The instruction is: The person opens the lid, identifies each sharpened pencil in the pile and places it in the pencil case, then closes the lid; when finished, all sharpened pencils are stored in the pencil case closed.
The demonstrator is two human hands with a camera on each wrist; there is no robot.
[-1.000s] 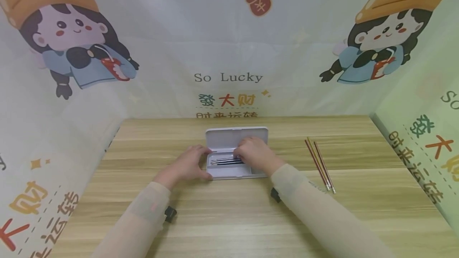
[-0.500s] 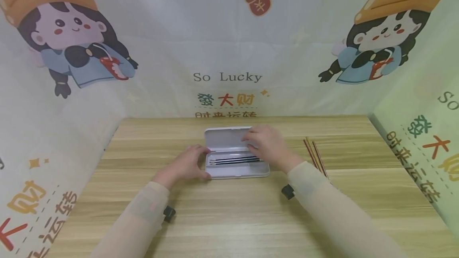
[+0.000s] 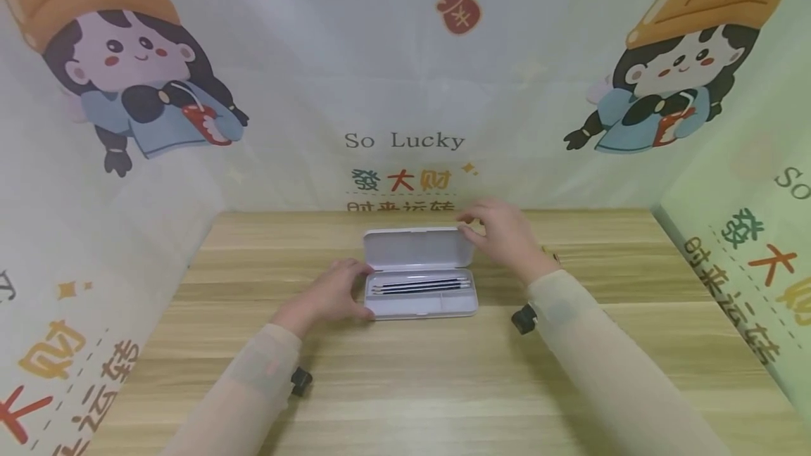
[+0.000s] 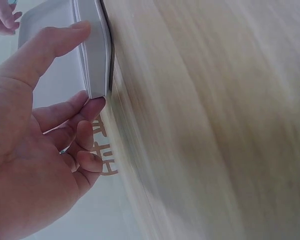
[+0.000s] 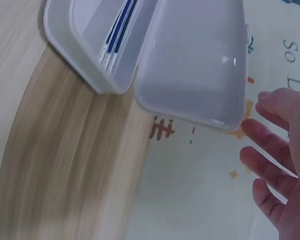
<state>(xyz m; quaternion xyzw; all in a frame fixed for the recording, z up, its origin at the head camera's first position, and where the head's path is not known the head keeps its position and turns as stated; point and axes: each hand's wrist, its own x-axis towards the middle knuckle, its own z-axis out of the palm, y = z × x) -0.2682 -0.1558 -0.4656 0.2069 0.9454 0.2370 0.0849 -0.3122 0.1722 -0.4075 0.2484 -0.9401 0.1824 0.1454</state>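
Note:
A white pencil case (image 3: 405, 307) lies on the table with its lid (image 3: 418, 250) raised at the back. Several dark pencils (image 3: 418, 287) lie side by side in its rear compartment; the right wrist view shows blue on them. My left hand (image 3: 332, 292) holds the left end of the case. In the left wrist view, its thumb (image 4: 72, 37) presses the front wall and fingertips (image 4: 93, 106) touch the back corner. My right hand (image 3: 507, 234) is at the lid's upper right corner, fingers spread and slightly bent (image 5: 262, 160), nothing held; contact with the lid cannot be told.
Right of the case, the ends of the loose yellow and red pencils (image 3: 550, 253) peek out behind the right forearm, which hides most of them. A wooden table (image 3: 405, 385) carries everything. Printed cloth (image 3: 405, 76) hangs along its back and sides.
My right hand has let go of the dark pencils, risen out of the case and moved right and back to the lid's corner. My left hand stays on the case.

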